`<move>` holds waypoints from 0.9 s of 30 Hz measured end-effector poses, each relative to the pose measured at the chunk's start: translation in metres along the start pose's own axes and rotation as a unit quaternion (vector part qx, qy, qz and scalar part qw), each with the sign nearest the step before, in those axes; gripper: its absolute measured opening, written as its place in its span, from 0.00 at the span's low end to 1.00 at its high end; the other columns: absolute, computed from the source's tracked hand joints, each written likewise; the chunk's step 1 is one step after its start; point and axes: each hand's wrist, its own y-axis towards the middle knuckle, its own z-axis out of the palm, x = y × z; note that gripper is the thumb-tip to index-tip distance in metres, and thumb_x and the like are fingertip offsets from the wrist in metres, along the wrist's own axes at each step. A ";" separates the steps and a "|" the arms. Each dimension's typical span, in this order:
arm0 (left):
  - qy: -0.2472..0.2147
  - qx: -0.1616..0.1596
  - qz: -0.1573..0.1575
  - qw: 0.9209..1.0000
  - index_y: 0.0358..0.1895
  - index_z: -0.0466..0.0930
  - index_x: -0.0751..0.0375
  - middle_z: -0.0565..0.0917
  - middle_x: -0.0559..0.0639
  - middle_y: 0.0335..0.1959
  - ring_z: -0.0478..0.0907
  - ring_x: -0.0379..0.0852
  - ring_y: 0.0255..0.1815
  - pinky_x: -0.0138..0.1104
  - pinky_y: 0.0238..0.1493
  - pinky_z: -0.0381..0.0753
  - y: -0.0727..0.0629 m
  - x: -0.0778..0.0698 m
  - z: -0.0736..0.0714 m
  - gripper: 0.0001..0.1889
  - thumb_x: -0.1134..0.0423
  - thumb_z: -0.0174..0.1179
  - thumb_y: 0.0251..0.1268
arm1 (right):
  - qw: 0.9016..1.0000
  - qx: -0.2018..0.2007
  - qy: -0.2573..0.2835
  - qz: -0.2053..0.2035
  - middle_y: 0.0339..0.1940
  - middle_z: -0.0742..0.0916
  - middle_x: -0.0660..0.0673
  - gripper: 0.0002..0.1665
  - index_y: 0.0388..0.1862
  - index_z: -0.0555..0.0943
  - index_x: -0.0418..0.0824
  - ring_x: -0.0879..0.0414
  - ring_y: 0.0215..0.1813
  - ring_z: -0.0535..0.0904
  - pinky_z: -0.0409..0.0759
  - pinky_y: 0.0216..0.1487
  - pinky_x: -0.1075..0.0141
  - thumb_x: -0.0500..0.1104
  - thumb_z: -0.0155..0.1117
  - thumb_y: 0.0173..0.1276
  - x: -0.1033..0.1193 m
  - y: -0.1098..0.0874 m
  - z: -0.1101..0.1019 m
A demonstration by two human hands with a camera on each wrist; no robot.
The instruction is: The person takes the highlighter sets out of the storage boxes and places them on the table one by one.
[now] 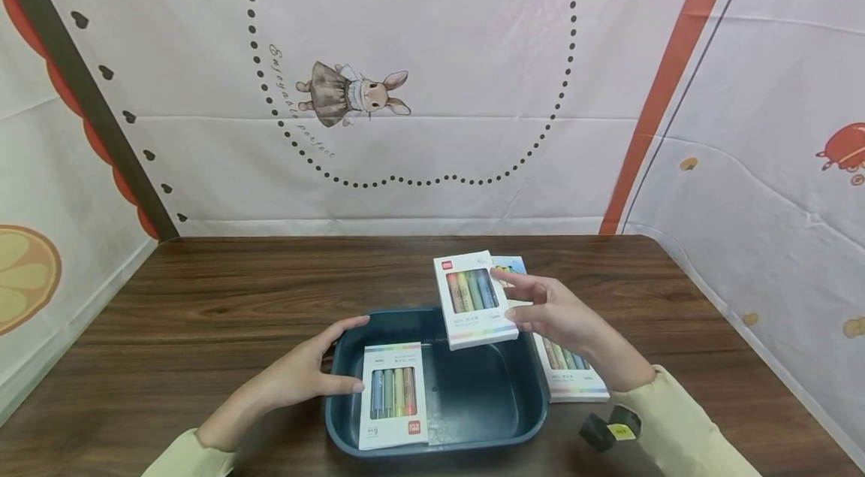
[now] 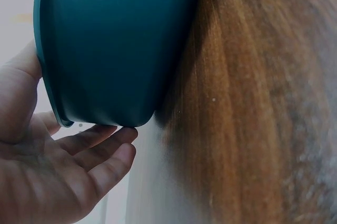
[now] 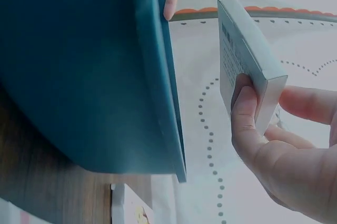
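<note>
The right hand (image 1: 550,312) pinched a white windowed crayon box (image 1: 481,325) by its right side, above the far rim of the blue plastic bin (image 1: 476,394) and clear of it in the right wrist view. The box lay to that hand's left, its long axis running mostly away from the person, far end leaning left. The left hand (image 1: 297,373), farther off, gripped the bin's left rim, nearer a second crayon box (image 1: 394,421) inside the bin, lengthwise alike.
</note>
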 end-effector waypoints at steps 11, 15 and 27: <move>0.003 -0.002 -0.004 1.000 0.68 0.55 0.46 0.63 0.65 0.64 0.63 0.64 0.62 0.60 0.56 0.62 0.000 0.000 0.001 0.43 0.52 0.69 0.47 | 0.999 -0.030 -0.016 0.007 0.66 0.64 0.31 0.38 0.69 0.58 0.36 0.49 0.53 0.73 0.77 0.49 0.66 0.34 0.61 0.60 0.000 -0.002 -0.012; 0.002 -0.002 -0.004 1.000 0.68 0.55 0.46 0.63 0.64 0.64 0.63 0.64 0.62 0.61 0.56 0.62 0.000 0.001 0.001 0.43 0.52 0.69 0.48 | 0.999 -0.039 -0.025 0.007 0.64 0.66 0.31 0.38 0.69 0.58 0.36 0.50 0.51 0.74 0.78 0.47 0.66 0.34 0.60 0.61 0.001 -0.003 -0.017; 0.002 -0.003 0.000 1.000 0.68 0.55 0.47 0.63 0.64 0.64 0.62 0.65 0.63 0.61 0.56 0.61 0.000 0.001 0.000 0.43 0.52 0.69 0.48 | 0.998 -0.057 -0.013 0.011 0.60 0.72 0.37 0.39 0.69 0.58 0.39 0.54 0.50 0.78 0.77 0.48 0.66 0.36 0.61 0.61 0.001 -0.004 -0.033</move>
